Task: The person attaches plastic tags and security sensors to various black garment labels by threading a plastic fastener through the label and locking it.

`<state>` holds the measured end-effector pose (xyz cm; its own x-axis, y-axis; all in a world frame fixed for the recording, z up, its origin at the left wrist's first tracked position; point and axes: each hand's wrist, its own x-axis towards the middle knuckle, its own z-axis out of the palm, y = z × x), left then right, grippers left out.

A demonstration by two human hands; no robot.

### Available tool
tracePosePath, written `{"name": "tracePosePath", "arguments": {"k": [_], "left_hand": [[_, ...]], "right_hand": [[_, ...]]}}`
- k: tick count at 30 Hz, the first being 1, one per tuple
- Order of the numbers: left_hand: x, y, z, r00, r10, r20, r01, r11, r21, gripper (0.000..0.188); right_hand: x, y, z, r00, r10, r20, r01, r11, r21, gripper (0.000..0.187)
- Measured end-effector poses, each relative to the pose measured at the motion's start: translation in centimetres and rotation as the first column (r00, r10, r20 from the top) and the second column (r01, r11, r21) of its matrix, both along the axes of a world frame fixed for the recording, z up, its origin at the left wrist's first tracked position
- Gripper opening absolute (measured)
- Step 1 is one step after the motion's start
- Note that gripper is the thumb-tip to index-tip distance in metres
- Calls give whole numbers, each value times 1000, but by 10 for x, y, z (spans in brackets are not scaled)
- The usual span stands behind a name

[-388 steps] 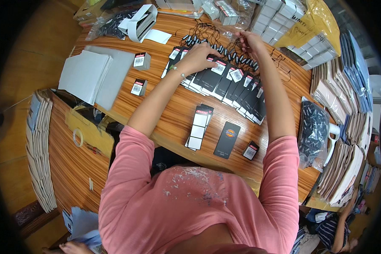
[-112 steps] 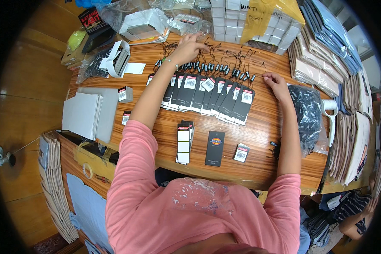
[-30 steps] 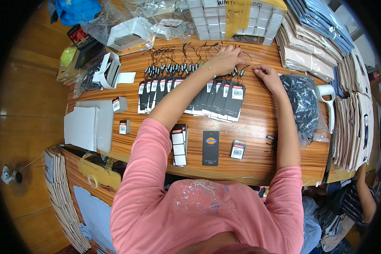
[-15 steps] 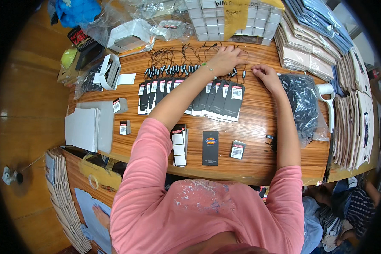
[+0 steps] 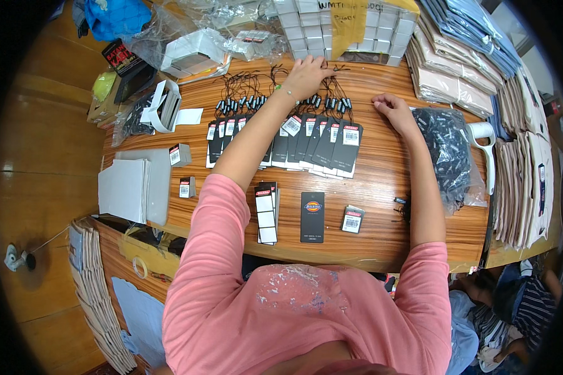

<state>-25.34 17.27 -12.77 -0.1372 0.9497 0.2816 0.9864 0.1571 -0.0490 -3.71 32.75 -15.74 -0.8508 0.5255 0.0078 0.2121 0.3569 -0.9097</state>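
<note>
My left hand (image 5: 306, 77) reaches across the table to the black cords (image 5: 338, 69) at the back, fingers bent, thumb held apart; no held object shows. The cords end in small black toggles (image 5: 339, 105) tied to a row of overlapping black hang tags (image 5: 346, 150) with white barcode stickers. My left forearm covers part of that row. My right hand (image 5: 392, 112) rests loosely curled on the tabletop, thumb and forefinger slightly apart, nothing in it. Nearer me lie a strip of white labels (image 5: 266, 215), a single black tag (image 5: 312, 217) and a small barcode tag stack (image 5: 352, 220).
A clear bag of black toggles (image 5: 442, 153) and a white tape dispenser (image 5: 485, 150) lie at the right, beside stacks of packed garments (image 5: 522, 187). White boxes (image 5: 372, 37) stand at the back. White paper (image 5: 122, 190) and small tag stacks (image 5: 179, 154) are at the left.
My left hand has moved left and slightly farther away along the cords. The rightmost cord and toggle have shifted left toward the others. My right hand has stayed in place.
</note>
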Motion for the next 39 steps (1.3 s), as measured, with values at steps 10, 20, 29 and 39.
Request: {"name": "tracePosePath", "arguments": {"k": [10,20,29,39], "left_hand": [[-6,-11,3,981,30,194,-56,990,131,39],[38,-39,27,896,-303,324,321,947,-2,38],[40,-47,22,921,-165,353,174,985,5,36],[-86,-140,17,810,513,284,-560,821,112,42]], "right_hand": [[0,-2,4,1000,-3,15,3,1000,0,19],[2,-5,5,1000,-23,-5,23,1000,11,20],[0,-2,1,1000,-12,-16,12,1000,3,20],[0,2,-8,998,10,-60,-8,1000,28,20]]}}
